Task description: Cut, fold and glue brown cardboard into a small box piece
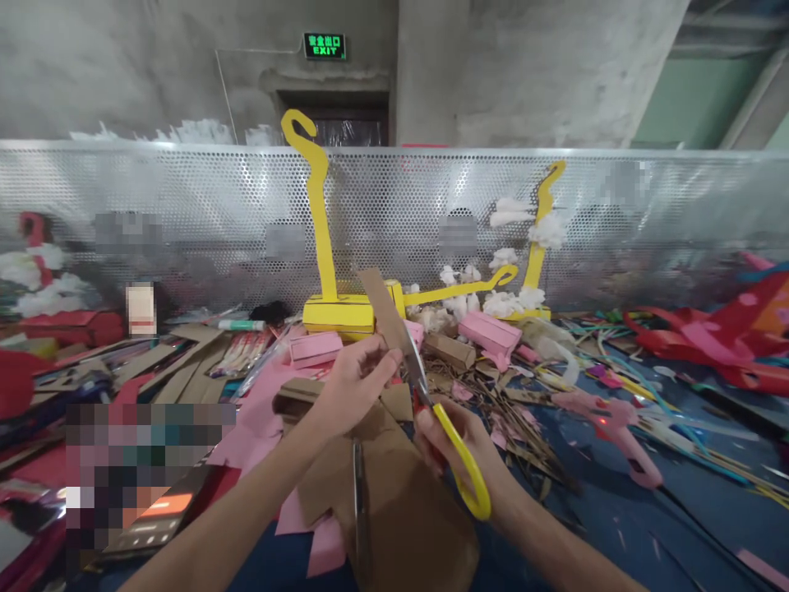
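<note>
Two bare hands at work above the middle of a blue worktop (592, 526). The left hand (354, 382) pinches a brown card strip (383, 308) between thumb and fingers; the strip is raised off the worktop, its free end tilted toward the far edge. The right hand (456, 432) grips scissors (439, 411), its fingers curled about the yellow handle. A blade lies against the strip; whether the blades are parted cannot be told.

Below the hands, a card sheet (407, 510) extends toward the near edge, a slim metal tool (358, 501) lying on it. Beyond the hands are two pink boxes (490, 331), with a brown block (449, 351) just beside the right-hand one. Near the far edge, a yellow box (339, 314) carries an upright yellow neck (317, 222), hooked at the top, before a perforated panel (382, 189). White tufts (548, 232) cling to a second yellow neck (535, 263) farther right.

Toward the right edge, a pink glue gun (607, 413) lies on its side, a red light showing; a red model (727, 329) occupies the far right corner.
</note>
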A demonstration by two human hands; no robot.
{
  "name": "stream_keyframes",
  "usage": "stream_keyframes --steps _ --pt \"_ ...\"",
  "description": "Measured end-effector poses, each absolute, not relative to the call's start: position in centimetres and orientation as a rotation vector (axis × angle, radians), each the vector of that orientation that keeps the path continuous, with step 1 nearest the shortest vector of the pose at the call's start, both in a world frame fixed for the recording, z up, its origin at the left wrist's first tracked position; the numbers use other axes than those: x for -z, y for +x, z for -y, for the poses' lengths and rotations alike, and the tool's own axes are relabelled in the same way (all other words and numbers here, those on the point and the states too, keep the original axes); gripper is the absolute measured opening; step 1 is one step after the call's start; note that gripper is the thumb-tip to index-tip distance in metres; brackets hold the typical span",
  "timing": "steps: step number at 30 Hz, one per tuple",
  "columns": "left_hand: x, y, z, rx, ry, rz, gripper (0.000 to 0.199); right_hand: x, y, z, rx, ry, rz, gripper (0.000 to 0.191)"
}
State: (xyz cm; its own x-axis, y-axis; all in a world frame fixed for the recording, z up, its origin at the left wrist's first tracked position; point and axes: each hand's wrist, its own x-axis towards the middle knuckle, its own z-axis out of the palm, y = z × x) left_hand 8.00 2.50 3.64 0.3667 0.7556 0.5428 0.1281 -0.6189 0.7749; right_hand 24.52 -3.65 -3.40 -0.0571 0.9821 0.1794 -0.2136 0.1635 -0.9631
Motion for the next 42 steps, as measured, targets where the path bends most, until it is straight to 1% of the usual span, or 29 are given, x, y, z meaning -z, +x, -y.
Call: stream_keyframes --steps 6,10,15,18,22,26,30,34,42 --pt "-2.5 8.4 -3.7 -1.217 1.972 -0.690 0.032 4.7 25.2 3.3 -1.184 -0.982 1.283 0.056" --pt "-1.8 8.6 -3.8 -1.210 1.948 -0.712 0.031 5.6 25.3 3.2 -1.122 -1.026 1.329 0.053" --pt "-2.2 8.7 -3.4 -1.203 1.972 -0.683 0.031 4.4 25.1 3.9 -1.027 -1.107 1.442 0.048" --pt "-2.5 8.5 -3.3 -1.208 1.991 -0.662 0.031 4.0 24.8 4.0 -1.047 -1.134 1.410 0.047" --pt "-2.0 8.3 -3.6 -1.209 1.982 -0.643 0.031 5.0 24.6 3.7 -1.035 -1.127 1.337 0.045" --pt "-1.5 8.4 -3.9 -1.220 1.959 -0.632 0.032 5.8 24.4 3.5 -1.056 -1.117 1.265 0.046" --pt "-1.8 8.4 -3.7 -1.187 1.928 -0.635 0.030 6.0 24.4 3.4 -1.040 -1.132 1.268 0.045" --pt "-2.5 8.2 -3.4 -1.153 1.973 -0.672 0.034 5.6 24.4 3.5 -0.930 -1.088 1.366 0.041" --pt "-1.9 8.8 -2.5 -1.164 2.076 -0.697 0.035 3.3 24.4 5.3 -0.976 -1.046 1.435 0.043"
